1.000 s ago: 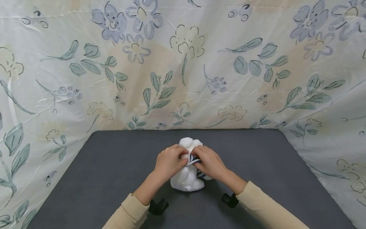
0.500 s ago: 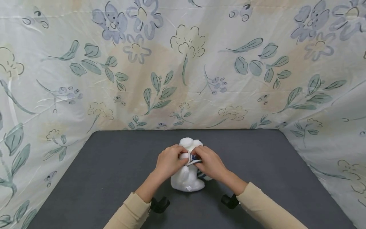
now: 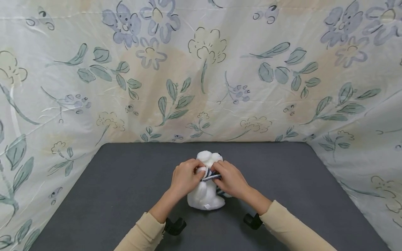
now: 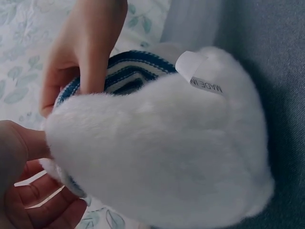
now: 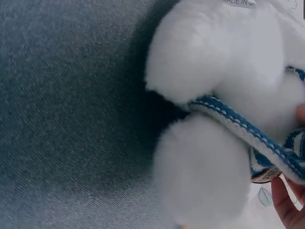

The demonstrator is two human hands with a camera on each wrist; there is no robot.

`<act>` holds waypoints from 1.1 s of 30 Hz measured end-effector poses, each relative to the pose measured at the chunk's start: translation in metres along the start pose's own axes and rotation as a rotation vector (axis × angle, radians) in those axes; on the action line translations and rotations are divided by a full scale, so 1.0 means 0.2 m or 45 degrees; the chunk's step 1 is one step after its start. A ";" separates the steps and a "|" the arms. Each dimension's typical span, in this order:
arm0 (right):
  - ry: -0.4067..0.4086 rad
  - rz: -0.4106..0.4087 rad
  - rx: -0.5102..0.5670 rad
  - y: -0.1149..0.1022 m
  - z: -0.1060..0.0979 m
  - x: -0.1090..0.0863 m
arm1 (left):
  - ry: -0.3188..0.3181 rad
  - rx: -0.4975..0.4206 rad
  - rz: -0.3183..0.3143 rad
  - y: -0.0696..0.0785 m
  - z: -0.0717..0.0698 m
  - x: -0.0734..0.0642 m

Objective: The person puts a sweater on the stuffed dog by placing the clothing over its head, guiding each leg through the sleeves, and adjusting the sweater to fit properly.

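A white plush toy (image 3: pixel 205 199) sits upright on the dark table with its back toward me. A blue-and-white striped knitted scarf (image 3: pixel 211 177) goes round its neck. My left hand (image 3: pixel 186 177), at the left of the neck, pinches the scarf between thumb and fingers; the plush partly hides those fingertips in the left wrist view. On the other side my right hand (image 3: pixel 231 177) grips the scarf's striped band (image 5: pixel 245 130), which stretches out from the neck in the right wrist view. A white sewn-in label (image 4: pixel 207 86) sticks out low on the toy's back.
The dark grey table (image 3: pixel 132 181) reaches back to a floral cloth (image 3: pixel 201 87) hanging behind it and along both sides. Black wrist-camera mounts (image 3: pixel 175 226) hang under the forearms, close above the tabletop.
The scarf band between my hands has shifted left and now lies flatter across the toy's neck. Both hands stay nearly in place, with small finger movements; the toy has not moved.
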State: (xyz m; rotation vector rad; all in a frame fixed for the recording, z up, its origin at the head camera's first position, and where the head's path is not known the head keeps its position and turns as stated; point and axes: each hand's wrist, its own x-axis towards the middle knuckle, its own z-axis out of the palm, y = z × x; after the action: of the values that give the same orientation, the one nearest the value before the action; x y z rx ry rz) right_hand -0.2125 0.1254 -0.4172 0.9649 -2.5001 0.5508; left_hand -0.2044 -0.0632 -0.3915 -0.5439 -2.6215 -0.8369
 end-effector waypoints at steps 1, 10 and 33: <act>-0.005 -0.002 0.004 0.00 0.00 0.00 | -0.001 -0.009 -0.004 0.00 0.00 0.00; -0.045 0.073 0.094 -0.01 -0.08 0.03 | -0.060 -0.071 -0.039 -0.01 -0.02 0.01; -0.183 -0.026 0.075 0.01 -0.01 0.07 | 0.045 -0.066 0.002 0.00 -0.01 0.00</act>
State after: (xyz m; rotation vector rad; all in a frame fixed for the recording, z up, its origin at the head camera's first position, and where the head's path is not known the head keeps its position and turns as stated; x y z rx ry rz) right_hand -0.2236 0.1200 -0.4084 1.0870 -2.6101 0.5697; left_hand -0.2044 -0.0647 -0.3909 -0.5400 -2.5730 -0.9080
